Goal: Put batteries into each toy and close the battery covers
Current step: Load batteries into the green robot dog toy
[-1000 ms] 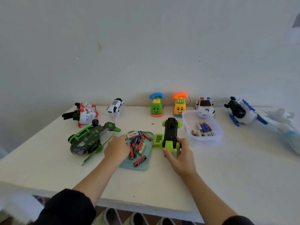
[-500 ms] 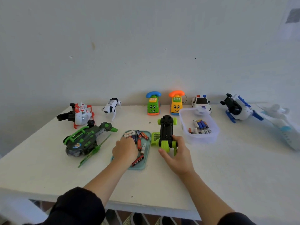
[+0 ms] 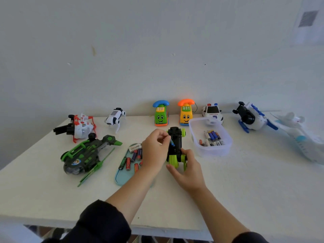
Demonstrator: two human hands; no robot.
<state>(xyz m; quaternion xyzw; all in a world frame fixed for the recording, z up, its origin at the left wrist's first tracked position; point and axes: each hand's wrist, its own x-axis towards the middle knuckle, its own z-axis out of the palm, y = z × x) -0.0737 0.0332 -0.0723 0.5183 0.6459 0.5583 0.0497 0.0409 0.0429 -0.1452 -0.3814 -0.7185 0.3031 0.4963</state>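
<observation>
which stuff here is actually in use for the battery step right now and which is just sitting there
In use:
- left hand pinching a blue battery
- right hand gripping the green-and-black car
- teal tray of batteries

Lying about for now:
- clear tub of batteries
- green helicopter
- two phone toys
- police car
- robot dog

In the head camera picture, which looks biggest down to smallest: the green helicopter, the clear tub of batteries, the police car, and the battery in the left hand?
1. Green helicopter
2. Clear tub
3. Police car, though it stands farther back, so it may only look smaller than the tub
4. Battery pinched in the left hand
</observation>
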